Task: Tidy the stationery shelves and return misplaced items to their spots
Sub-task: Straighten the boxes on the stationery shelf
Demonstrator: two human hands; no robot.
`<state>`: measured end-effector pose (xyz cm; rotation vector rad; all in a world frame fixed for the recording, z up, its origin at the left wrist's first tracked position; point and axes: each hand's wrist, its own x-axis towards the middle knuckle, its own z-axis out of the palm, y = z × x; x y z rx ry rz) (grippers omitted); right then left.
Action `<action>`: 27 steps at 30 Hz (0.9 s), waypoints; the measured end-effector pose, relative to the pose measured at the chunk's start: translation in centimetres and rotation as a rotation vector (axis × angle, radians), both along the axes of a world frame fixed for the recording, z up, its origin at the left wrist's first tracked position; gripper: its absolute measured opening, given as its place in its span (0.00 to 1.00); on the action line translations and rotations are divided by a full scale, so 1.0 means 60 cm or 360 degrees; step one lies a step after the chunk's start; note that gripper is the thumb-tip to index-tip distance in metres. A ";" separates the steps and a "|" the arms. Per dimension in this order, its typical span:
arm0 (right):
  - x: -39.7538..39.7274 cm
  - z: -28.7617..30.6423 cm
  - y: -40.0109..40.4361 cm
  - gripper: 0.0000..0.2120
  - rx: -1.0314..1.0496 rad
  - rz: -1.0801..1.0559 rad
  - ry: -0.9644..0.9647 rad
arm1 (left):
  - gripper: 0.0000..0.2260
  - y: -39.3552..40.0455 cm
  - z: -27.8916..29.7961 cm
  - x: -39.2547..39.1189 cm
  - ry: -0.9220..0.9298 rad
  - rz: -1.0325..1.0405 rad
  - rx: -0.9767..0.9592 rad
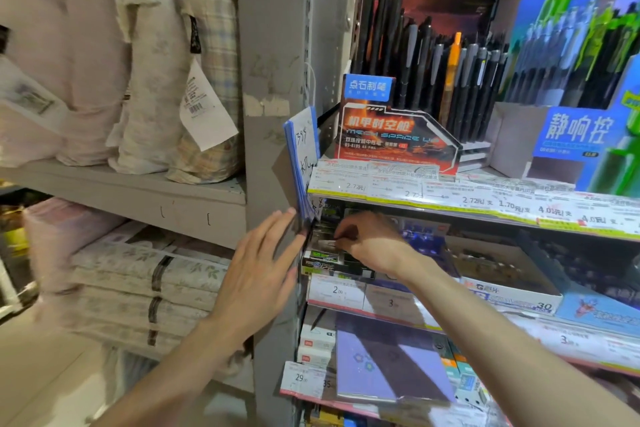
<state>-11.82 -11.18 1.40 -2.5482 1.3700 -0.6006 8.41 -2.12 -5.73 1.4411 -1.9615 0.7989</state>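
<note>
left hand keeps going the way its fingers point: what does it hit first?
Likely the hanging blue-edged sign cards: the left hand points up and right, fingertips already at their lower edge beside the grey upright. Depth unclear.

Even, fairly bright indoor light is seen across the scene, its source out of frame. Deep shadow is cast under the top stationery shelf [485, 208], where the boxes below it are dimmed. Glare is picked up on the price labels along that shelf's front edge. Left of it, the bedding rolls [156, 80] are smeared by motion blur. Straight lines are bowed toward the frame edges.
</note>
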 end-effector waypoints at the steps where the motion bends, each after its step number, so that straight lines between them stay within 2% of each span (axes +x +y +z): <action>1: 0.004 -0.002 -0.003 0.08 0.0002 -0.0004 0.0015 | 0.21 0.000 0.000 0.000 -0.0002 -0.0001 0.0005; 15: 0.007 -0.009 -0.001 0.15 0.0211 0.0076 0.0024 | 0.22 0.000 -0.001 0.002 0.0015 -0.0024 0.0030; 22: 0.004 -0.017 0.022 0.13 0.0065 0.0135 0.0118 | 0.21 0.000 -0.006 -0.002 0.0092 -0.0061 0.0025; 27: -0.014 -0.029 0.047 0.22 -0.0142 0.0050 0.0114 | 0.23 0.006 -0.010 -0.010 0.0247 -0.0152 0.0038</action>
